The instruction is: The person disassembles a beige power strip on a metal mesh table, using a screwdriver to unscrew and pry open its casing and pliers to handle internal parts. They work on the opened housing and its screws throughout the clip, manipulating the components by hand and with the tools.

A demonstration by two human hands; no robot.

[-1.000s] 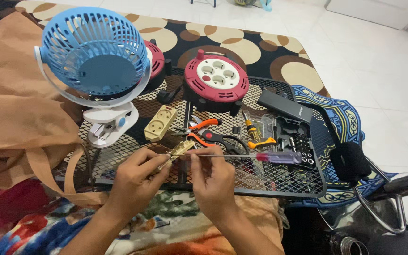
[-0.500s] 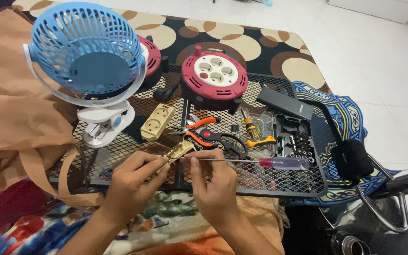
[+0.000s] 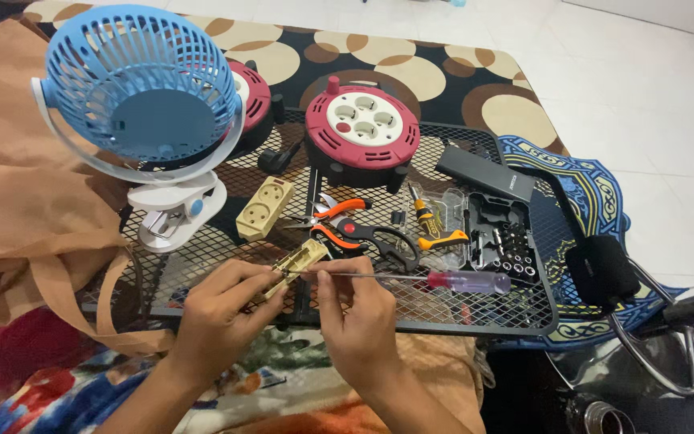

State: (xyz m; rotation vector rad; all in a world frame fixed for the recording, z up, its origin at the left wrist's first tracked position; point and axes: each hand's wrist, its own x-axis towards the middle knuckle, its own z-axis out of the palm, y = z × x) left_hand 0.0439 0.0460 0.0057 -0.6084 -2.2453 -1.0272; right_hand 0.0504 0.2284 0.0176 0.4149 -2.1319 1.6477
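Head view: two red cable reels (image 3: 361,133); one blue fan (image 3: 142,84); one screwdriver (image 3: 435,280).

Both forearms reaching up from the bottom edge, converging near the middle. Left hand (image 3: 218,317) curling palm-down, fingers bent and thumb pressing against the fingertips in a pinch. Right hand (image 3: 359,321) sitting just beside it, back facing up, thumb and forefinger pinching together, remaining fingers folding under.
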